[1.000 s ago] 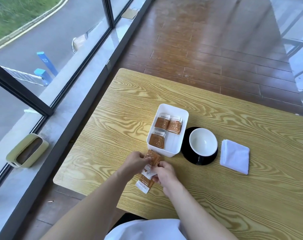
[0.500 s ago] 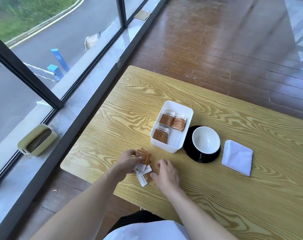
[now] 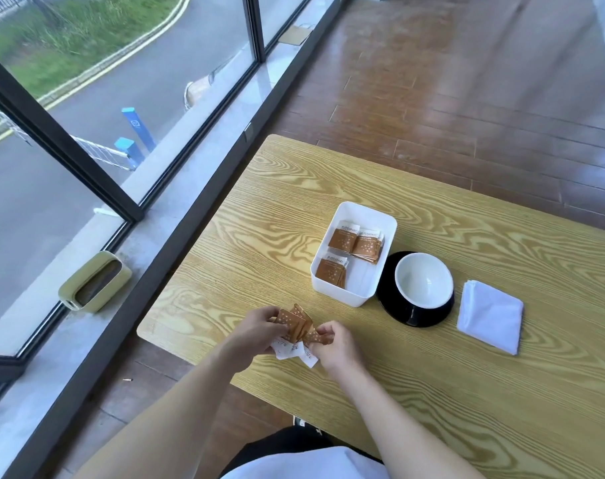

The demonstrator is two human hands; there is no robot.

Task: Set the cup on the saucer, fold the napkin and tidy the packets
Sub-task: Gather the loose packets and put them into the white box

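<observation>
Near the table's front left edge, my left hand (image 3: 256, 328) and my right hand (image 3: 337, 344) both pinch a fanned bunch of brown-and-white packets (image 3: 296, 326), lifted a little off the wood. A white rectangular tray (image 3: 385, 223) behind them holds more packets (image 3: 354, 242) in small stacks. To its right a white cup (image 3: 424, 280) sits on a black saucer (image 3: 413, 314). A folded white napkin (image 3: 489, 316) lies flat right of the saucer.
The wooden table (image 3: 432, 392) ends close to my hands on the left, beside a dark window frame and glass wall. A pale green container (image 3: 93, 281) rests on the window sill below. Brown floorboards lie beyond the far edge.
My hands have gathered the loose packets from the tabletop into one bunch and raised it; the right hand, which was flat by the packets, now pinches them. The view has shifted slightly.
</observation>
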